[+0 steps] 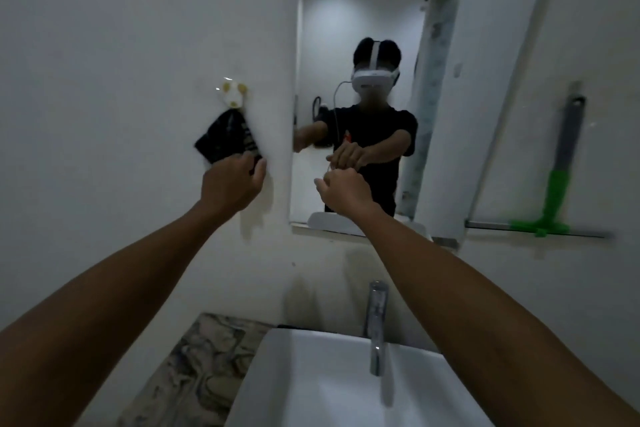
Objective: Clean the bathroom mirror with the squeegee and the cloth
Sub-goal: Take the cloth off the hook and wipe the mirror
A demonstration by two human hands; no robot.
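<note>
A dark cloth [225,140] hangs from a pale hook [233,94] on the white wall, just left of the mirror [363,28]. My left hand [232,185] reaches up and grips the cloth's lower edge. My right hand [343,189] is held close to the mirror's lower part with its fingers curled in; I cannot tell whether it holds anything. The squeegee [561,180], with a grey handle and a green head, hangs head-down on the right wall, far from both hands.
A white sink [277,374] with a chrome tap [376,326] lies below my arms, and a marbled counter [201,367] is to its left. A rail [491,225] runs under the squeegee. The mirror reflects a person wearing a headset.
</note>
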